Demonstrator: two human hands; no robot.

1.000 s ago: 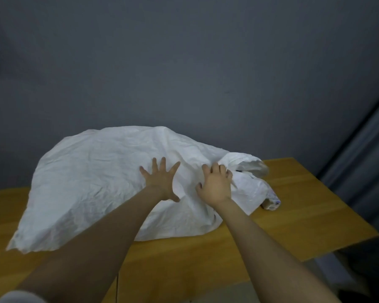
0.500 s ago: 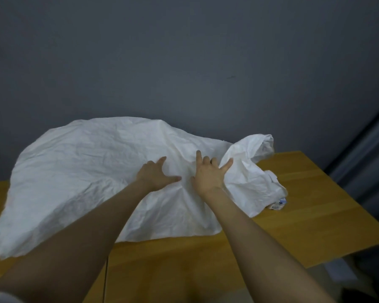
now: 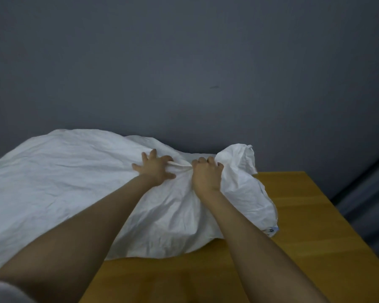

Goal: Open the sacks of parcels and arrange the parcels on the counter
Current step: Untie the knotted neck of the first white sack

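- While a big, crumpled white woven-plastic sack [image 3: 74, 182] is lying on a yellow-brown wooden surface [image 3: 304, 215], the left hand [image 3: 154, 170] is pressing down on it, its fingers [image 3: 145, 157] splaying wide with the tips bending slightly.
- Just right of those fingers, the right hand [image 3: 206, 176] is gripping the sack, its fingers [image 3: 210, 160] curling tightly over a gathered bunch of the material.
- A taut ridge of material is running between the left thumb and the right knuckles.
- Beyond the right fingers, a loose end of the sack is standing up as a ruffled flap [image 3: 239, 156].
- Left of the left fingers, the sack's bulk is bulging; whatever is inside is hidden.
- Below and right of the right fingers, a small printed label [image 3: 271, 230] is showing at the sack's corner, its text too small to read.
- Far beyond all the fingers, a plain grey wall [image 3: 184, 62] is filling the background.
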